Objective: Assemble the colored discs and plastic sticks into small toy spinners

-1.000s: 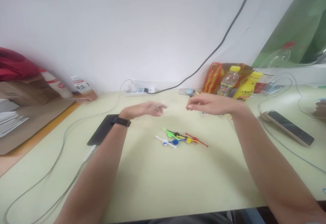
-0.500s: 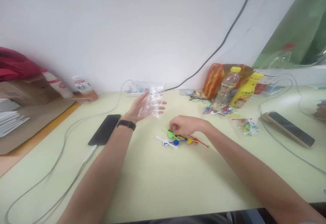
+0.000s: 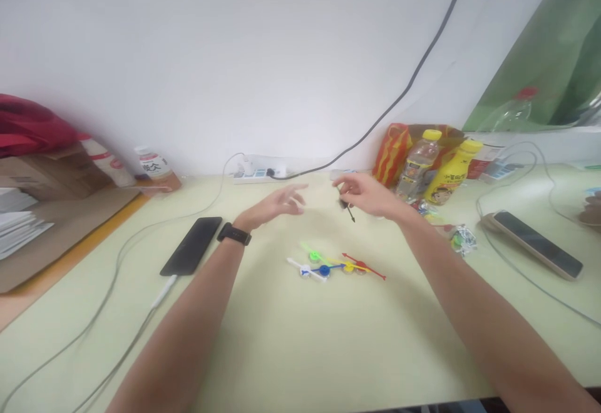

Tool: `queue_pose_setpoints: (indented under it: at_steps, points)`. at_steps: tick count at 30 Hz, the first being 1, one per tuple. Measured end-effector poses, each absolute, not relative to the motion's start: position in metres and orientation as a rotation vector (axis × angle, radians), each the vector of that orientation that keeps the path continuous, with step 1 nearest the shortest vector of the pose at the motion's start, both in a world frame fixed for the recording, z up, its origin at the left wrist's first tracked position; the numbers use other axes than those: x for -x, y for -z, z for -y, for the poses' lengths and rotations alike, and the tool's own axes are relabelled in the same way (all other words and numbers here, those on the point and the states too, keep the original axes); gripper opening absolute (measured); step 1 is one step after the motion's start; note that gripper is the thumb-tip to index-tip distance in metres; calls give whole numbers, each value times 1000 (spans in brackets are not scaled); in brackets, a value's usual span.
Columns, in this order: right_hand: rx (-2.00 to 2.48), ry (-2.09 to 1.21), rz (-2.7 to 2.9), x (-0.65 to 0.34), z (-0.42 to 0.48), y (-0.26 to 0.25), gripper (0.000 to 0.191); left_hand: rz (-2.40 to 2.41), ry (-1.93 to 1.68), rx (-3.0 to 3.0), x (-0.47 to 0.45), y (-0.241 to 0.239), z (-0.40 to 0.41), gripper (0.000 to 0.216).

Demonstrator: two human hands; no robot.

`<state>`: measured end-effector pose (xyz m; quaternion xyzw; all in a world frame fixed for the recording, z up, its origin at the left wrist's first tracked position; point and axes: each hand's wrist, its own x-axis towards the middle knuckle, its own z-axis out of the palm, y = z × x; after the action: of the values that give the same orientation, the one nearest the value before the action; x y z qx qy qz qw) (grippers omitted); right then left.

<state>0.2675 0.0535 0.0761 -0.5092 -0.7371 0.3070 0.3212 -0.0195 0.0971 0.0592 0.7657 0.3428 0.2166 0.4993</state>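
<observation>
My right hand [image 3: 364, 195] pinches a black arrow spinner [image 3: 350, 211] above the table, its arrow tip pointing down. To the left, my left hand [image 3: 277, 203] is raised with the fingers curled and blurred. A hazy clear plastic bag [image 3: 292, 195] shows only faintly about its fingers. Below both hands, several arrow spinners lie in a touching cluster: a green spinner [image 3: 314, 255], a white spinner [image 3: 305, 270], a blue spinner [image 3: 324, 270], a yellow spinner [image 3: 348, 267] and a red spinner [image 3: 360, 266].
A black phone [image 3: 191, 246] on a cable lies left, another phone [image 3: 538, 244] right. Bottles, including a yellow bottle [image 3: 452, 172], stand at the back right beside small bagged pieces [image 3: 462, 239]. A power strip [image 3: 260, 171] sits by the wall. Cardboard [image 3: 70, 228] covers the left side.
My right hand has lifted the black spinner off the cluster and moved up and away. My left hand has turned and curled its fingers; the bag shows far less clearly than before.
</observation>
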Motion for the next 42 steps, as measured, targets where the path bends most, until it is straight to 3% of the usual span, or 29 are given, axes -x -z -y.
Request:
queue_pose_setpoints:
  at_steps: [3, 10, 20, 27, 34, 42]
  points:
    - [1231, -766, 1610, -286, -57, -85, 30, -857, -432, -1915, 15, -61, -94, 79]
    - [1062, -764, 1261, -288, -58, -90, 41, -745, -352, -1916, 8, -61, -90, 72]
    - [1061, -925, 1360, -263, -62, -72, 38, -612, -328, -1791, 1, -57, -92, 65]
    - [1230, -701, 1617, -268, -57, -75, 31, -587, -305, -1736, -2, -58, -88, 65]
    - [1308, -646, 1714, -271, -63, -66, 29, -619, -267, -1712, 1, -56, -91, 64]
    - [1532, -644, 2043, -273, -56, -74, 13, -659, -299, -1674, 21, -53, -102, 68]
